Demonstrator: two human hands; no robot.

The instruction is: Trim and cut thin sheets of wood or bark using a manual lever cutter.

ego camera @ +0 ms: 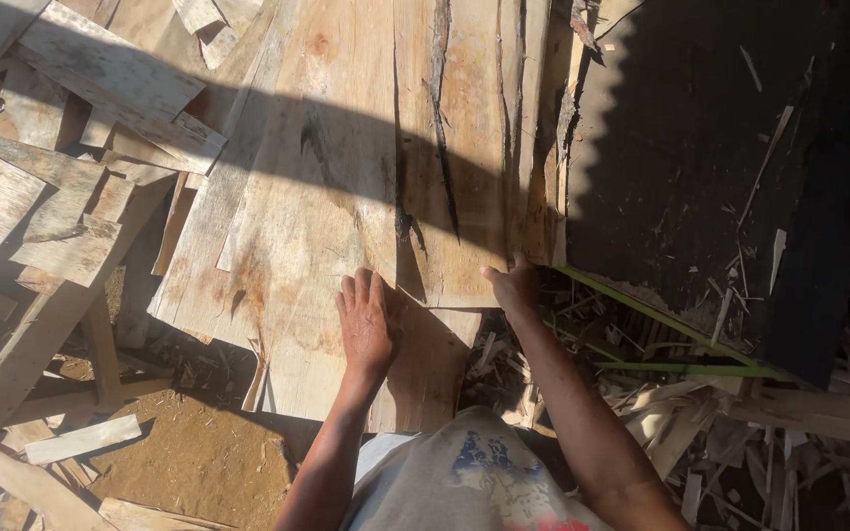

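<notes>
where shadow falls, right hand (512, 285) fingertips vanish.

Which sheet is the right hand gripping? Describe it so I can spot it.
Start at the stack of thin wood sheets in the middle. The right hand grips the near corner of the top sheet on its right side. Unlike its neighbours, it has a long dark split running down it.

Support: dirt ground (199, 462), bare brown patch lower left. On it: stack of thin wood sheets (346, 167) at centre, loose plank offcuts (81, 438) at left, splintered wood scraps (700, 442) at right, green metal frame (661, 320) beside stack.
</notes>
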